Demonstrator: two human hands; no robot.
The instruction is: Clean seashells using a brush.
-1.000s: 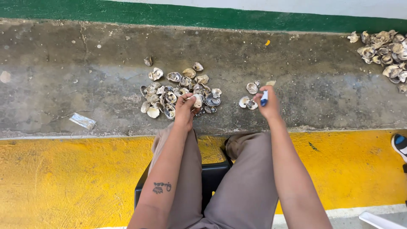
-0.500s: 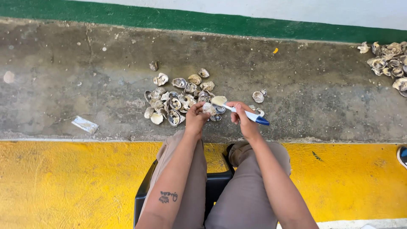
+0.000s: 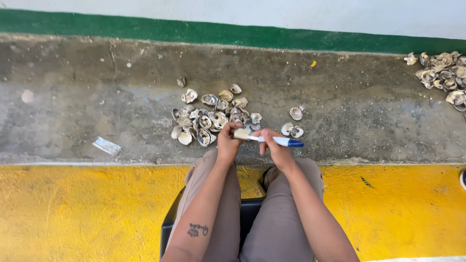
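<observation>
My left hand grips a pale oyster shell just above my knees. My right hand holds a white marker with a blue cap, its tip against that shell. Right behind my hands a pile of oyster shells lies on the grey concrete floor. Three loose shells lie to the right of the pile.
A second heap of shells sits at the far right near the green-based wall. A crumpled white wrapper lies at left. A yellow painted strip runs under my legs, and I sit on a dark stool.
My hands have come together: the left picked a shell from the pile and drew it near, and the right brought the marker in from the right onto it.
</observation>
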